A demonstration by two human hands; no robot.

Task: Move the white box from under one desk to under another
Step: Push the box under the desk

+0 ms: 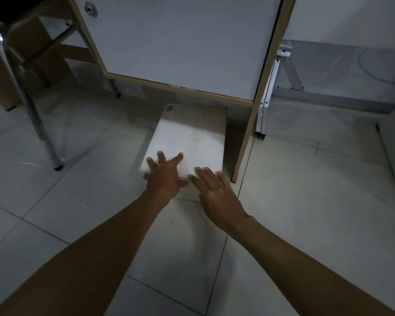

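Note:
The white box [192,137] lies flat on the tiled floor, its far end tucked under the white desk cabinet [183,42]. My left hand [164,174] rests on the box's near left corner with its fingers spread over the top. My right hand [217,195] lies flat against the near right edge of the box, fingers straight and together. Neither hand is closed around the box. A small dark label sits at the box's far left corner.
A wooden side panel [251,124] of the desk stands just right of the box. A chrome chair leg [43,137] stands to the left, with a brown cardboard box [0,83] behind it. A metal bracket [267,99] and frame lie to the right.

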